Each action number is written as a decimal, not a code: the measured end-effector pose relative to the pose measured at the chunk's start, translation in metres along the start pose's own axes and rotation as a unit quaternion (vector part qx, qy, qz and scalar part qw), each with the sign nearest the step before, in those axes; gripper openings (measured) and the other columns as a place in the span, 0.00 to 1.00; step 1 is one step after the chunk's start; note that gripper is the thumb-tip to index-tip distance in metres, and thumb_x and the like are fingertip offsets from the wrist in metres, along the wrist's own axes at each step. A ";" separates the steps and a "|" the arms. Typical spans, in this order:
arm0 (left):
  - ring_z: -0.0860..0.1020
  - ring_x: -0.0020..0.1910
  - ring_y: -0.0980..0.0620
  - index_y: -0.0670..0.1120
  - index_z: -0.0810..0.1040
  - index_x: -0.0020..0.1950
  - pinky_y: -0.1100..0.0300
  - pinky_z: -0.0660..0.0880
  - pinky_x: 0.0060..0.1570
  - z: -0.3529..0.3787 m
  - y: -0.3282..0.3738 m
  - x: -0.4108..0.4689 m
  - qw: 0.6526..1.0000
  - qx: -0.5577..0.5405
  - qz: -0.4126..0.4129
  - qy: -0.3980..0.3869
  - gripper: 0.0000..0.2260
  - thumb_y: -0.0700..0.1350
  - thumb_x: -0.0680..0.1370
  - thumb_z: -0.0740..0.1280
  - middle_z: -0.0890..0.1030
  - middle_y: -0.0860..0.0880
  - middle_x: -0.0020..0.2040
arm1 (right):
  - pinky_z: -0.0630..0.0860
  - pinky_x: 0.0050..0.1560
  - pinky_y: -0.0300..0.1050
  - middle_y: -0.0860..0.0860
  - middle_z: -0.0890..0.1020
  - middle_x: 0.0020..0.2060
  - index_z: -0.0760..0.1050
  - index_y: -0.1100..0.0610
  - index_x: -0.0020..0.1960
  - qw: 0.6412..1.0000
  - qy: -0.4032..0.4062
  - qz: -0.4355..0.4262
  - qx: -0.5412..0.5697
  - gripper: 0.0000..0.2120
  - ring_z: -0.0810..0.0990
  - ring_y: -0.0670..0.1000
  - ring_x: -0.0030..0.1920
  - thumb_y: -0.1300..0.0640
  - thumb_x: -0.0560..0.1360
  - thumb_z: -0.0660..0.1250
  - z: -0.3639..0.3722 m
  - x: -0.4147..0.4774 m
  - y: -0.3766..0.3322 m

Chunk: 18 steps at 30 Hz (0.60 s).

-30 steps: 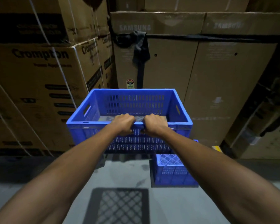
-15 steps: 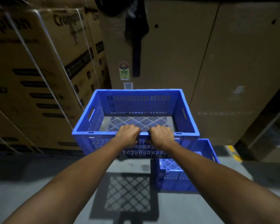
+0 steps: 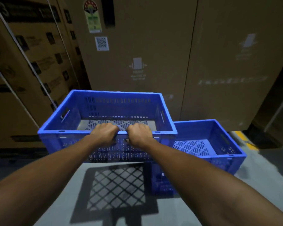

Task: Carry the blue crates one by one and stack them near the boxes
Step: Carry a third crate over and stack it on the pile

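The left hand (image 3: 104, 132) and right hand (image 3: 139, 133) sit side by side, fingers curled over the middle of the near rim of the carried blue crate (image 3: 121, 103), gripping it. This crate is empty and held level above the grey floor (image 3: 268, 162), with its latticed shadow (image 3: 116, 188) beneath it. A second blue crate (image 3: 219, 162) stands on the floor just right of the carried crate and lower. Tall cardboard boxes (image 3: 145, 46) rise close behind the carried crate, and strapped cartons (image 3: 31, 62) to its left.
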<state>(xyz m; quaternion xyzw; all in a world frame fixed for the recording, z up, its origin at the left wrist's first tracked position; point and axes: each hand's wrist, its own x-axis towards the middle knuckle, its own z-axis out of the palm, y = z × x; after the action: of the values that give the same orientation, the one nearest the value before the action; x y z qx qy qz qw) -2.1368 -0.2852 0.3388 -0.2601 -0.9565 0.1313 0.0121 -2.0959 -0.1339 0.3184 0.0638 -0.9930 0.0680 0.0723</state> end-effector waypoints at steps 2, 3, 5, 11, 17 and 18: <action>0.78 0.51 0.41 0.49 0.75 0.46 0.54 0.69 0.41 0.021 0.002 0.009 1.000 0.008 -0.004 0.002 0.09 0.51 0.72 0.72 0.80 0.44 0.51 | 0.75 0.52 0.50 0.56 0.82 0.54 0.79 0.54 0.57 1.000 0.016 -0.004 0.009 0.16 0.80 0.59 0.56 0.47 0.74 0.70 0.025 0.006 0.005; 0.78 0.50 0.42 0.49 0.76 0.47 0.54 0.69 0.41 0.030 0.003 0.013 1.000 0.012 -0.006 0.005 0.10 0.51 0.72 0.72 0.80 0.44 0.51 | 0.74 0.51 0.50 0.56 0.82 0.54 0.79 0.54 0.57 1.000 0.025 -0.007 0.010 0.15 0.80 0.59 0.55 0.47 0.74 0.70 0.036 0.008 0.008; 0.78 0.51 0.43 0.50 0.76 0.47 0.55 0.68 0.41 0.045 0.006 0.020 1.000 0.015 -0.009 0.018 0.10 0.52 0.72 0.72 0.79 0.45 0.51 | 0.73 0.48 0.49 0.56 0.82 0.52 0.79 0.54 0.55 0.999 0.041 -0.013 0.013 0.14 0.81 0.59 0.54 0.47 0.73 0.70 0.052 0.011 0.013; 0.79 0.49 0.45 0.53 0.78 0.55 0.52 0.77 0.48 0.067 0.026 0.044 0.999 -0.016 -0.027 0.038 0.14 0.52 0.71 0.72 0.80 0.49 0.50 | 0.69 0.43 0.48 0.52 0.81 0.45 0.79 0.52 0.54 0.997 0.064 -0.030 -0.007 0.14 0.81 0.56 0.48 0.48 0.72 0.73 0.069 0.017 0.041; 0.77 0.44 0.49 0.55 0.74 0.48 0.53 0.75 0.43 0.056 0.064 0.062 0.998 -0.053 -0.024 0.016 0.10 0.50 0.71 0.73 0.78 0.52 0.45 | 0.69 0.42 0.48 0.52 0.81 0.47 0.77 0.52 0.56 0.998 0.057 -0.028 -0.023 0.18 0.79 0.57 0.47 0.45 0.70 0.73 0.064 0.013 0.086; 0.77 0.43 0.49 0.56 0.73 0.46 0.54 0.73 0.41 0.053 0.071 0.064 0.998 -0.055 -0.021 0.013 0.11 0.50 0.70 0.73 0.77 0.53 0.44 | 0.69 0.42 0.48 0.51 0.80 0.45 0.78 0.52 0.55 0.998 0.051 -0.025 -0.022 0.18 0.78 0.56 0.45 0.45 0.70 0.73 0.062 0.011 0.094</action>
<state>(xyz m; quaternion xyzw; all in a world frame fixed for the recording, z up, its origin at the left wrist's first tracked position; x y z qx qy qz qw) -2.1620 -0.2067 0.2665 -0.2420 -0.9673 0.0745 0.0131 -2.1280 -0.0522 0.2473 0.0838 -0.9874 0.0476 0.1257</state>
